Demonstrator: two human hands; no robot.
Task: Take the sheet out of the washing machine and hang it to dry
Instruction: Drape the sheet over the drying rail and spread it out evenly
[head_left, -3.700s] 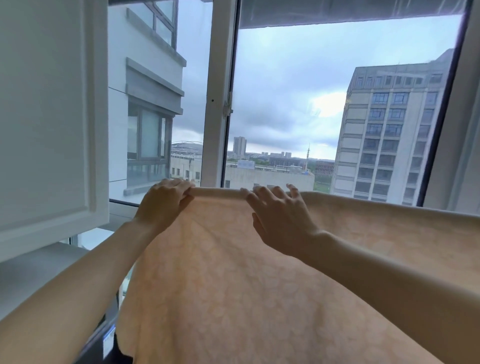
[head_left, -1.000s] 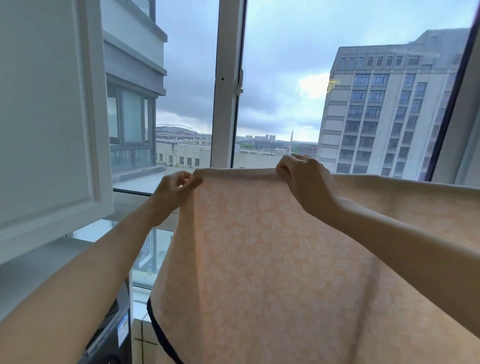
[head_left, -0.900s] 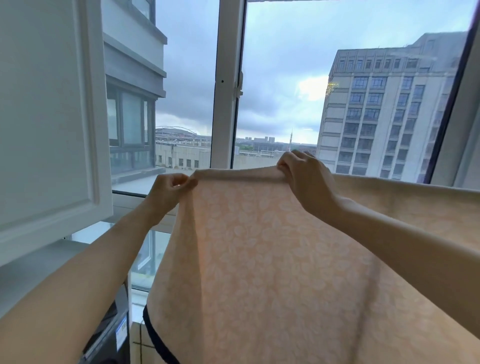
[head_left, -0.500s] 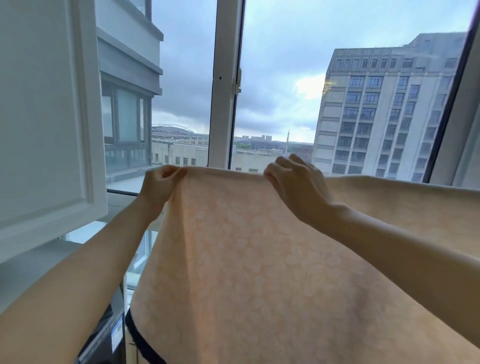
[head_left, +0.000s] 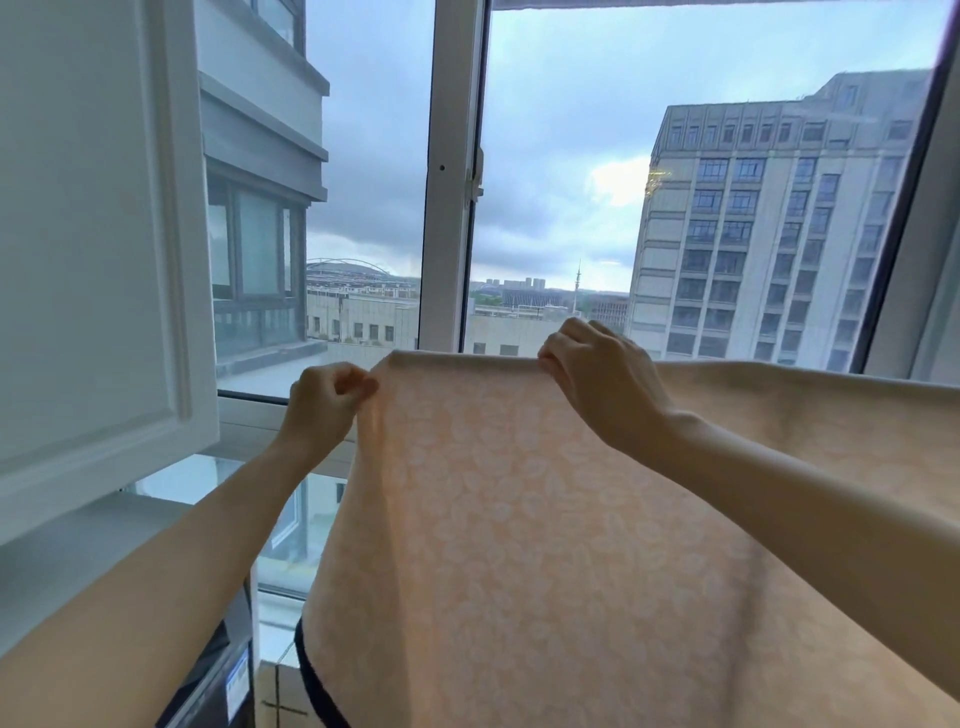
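Head view: I have the sheet (head_left: 519, 519) out of the machine and up at the window. Its top fold runs level from left to far right, as if draped over a rail I cannot see. My left hand (head_left: 324, 402) pinches the fold's left corner. My right hand (head_left: 602, 384) grips the fold further right, apart from the left. I judge only spreading and smoothing remain. The cabinet door (head_left: 93, 234) crowds the left; rightward looks freer.
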